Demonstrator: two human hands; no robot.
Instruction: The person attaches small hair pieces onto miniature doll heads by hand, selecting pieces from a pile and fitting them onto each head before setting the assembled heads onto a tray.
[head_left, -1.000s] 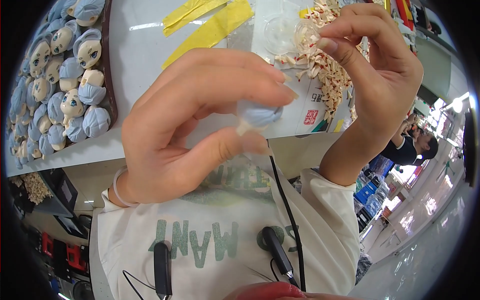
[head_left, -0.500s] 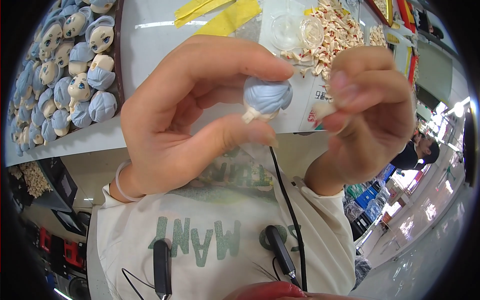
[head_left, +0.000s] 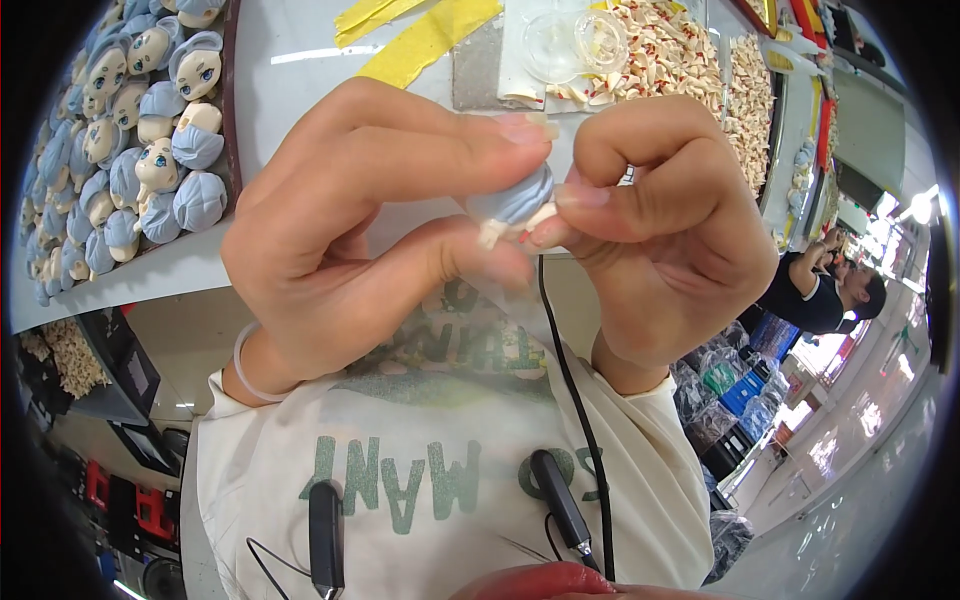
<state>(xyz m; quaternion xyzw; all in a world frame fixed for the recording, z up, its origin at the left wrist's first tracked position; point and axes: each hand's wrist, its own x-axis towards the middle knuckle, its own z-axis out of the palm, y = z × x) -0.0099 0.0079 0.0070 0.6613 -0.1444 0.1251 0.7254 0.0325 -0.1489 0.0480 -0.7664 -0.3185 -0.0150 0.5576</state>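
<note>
Between the thumb and fingers of my left hand is a doll head with moulded light blue hair and a pale neck stub, tilted with its face out of sight. My right hand pinches a small cream-coloured piece with a touch of red on it, against the right side of the doll head. Fingertips cover part of this piece, so I cannot tell whether it sits in the head or only touches it. Both hands are raised over the table's near edge.
A tray of similar blue-haired doll heads stands at the left. Beyond my hands lie yellow tape strips, a clear round plastic dish and a heap of small cream pieces with red marks. A black cable hangs before my shirt.
My right hand has moved left and brought the small cream piece to the doll head. My left hand has tilted the head and shifted slightly left.
</note>
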